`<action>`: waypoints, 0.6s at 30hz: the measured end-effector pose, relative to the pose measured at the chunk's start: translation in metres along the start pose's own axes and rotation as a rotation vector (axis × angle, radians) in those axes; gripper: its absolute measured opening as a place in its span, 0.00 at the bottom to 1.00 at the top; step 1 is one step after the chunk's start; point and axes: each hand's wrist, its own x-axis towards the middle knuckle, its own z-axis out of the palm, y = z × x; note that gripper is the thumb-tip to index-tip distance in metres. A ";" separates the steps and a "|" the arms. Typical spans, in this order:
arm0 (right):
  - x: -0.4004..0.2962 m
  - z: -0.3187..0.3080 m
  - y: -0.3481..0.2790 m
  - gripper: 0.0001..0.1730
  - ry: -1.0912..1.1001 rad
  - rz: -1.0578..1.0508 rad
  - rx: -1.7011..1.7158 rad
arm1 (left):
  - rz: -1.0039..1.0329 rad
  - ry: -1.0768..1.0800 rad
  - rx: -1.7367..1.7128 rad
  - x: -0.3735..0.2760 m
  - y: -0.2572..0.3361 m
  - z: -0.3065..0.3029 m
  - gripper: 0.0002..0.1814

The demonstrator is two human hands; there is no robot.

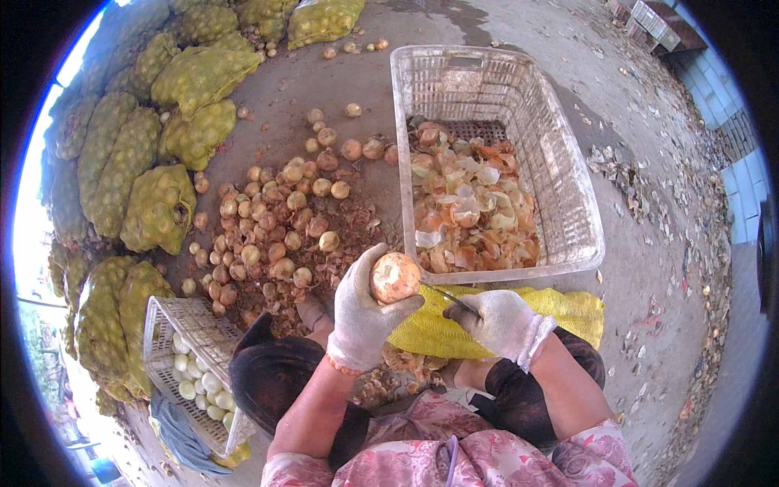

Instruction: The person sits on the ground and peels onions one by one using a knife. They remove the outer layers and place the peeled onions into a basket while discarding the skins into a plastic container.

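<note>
My left hand (371, 310), in a pale knit glove, holds an unpeeled onion (394, 278) between thumb and fingers. In my right hand (496, 322), gloved alike, is a small knife (449, 296), its blade pointing left towards the onion. Below and between the hands a yellow mesh sack (426, 335) lies across my lap area. Just beyond the hands stands a white plastic crate (499, 275) with onion skins (475, 213) in it. A heap of unpeeled onions (274, 225) lies on the ground at the left, among loose skins.
At the lower left, a tilted white crate (195, 316) holds peeled onions (210, 382), with a blue-grey cloth (185, 435) beside it. Filled mesh sacks (122, 164) are stacked along the left. Skin scraps (639, 195) litter the concrete at the right.
</note>
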 end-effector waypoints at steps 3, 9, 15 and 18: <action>0.001 0.004 0.001 0.21 0.046 -0.023 0.053 | -0.197 0.000 -0.334 -0.003 0.001 0.007 0.38; 0.006 0.020 -0.007 0.19 0.153 -0.017 0.148 | -0.356 0.047 -0.989 -0.013 0.013 0.028 0.31; 0.006 0.026 -0.003 0.18 0.102 0.065 0.041 | -0.293 0.035 -1.082 -0.004 0.007 0.028 0.27; 0.004 0.022 -0.007 0.18 0.209 0.059 0.141 | -0.260 0.065 -1.030 -0.004 0.007 0.029 0.28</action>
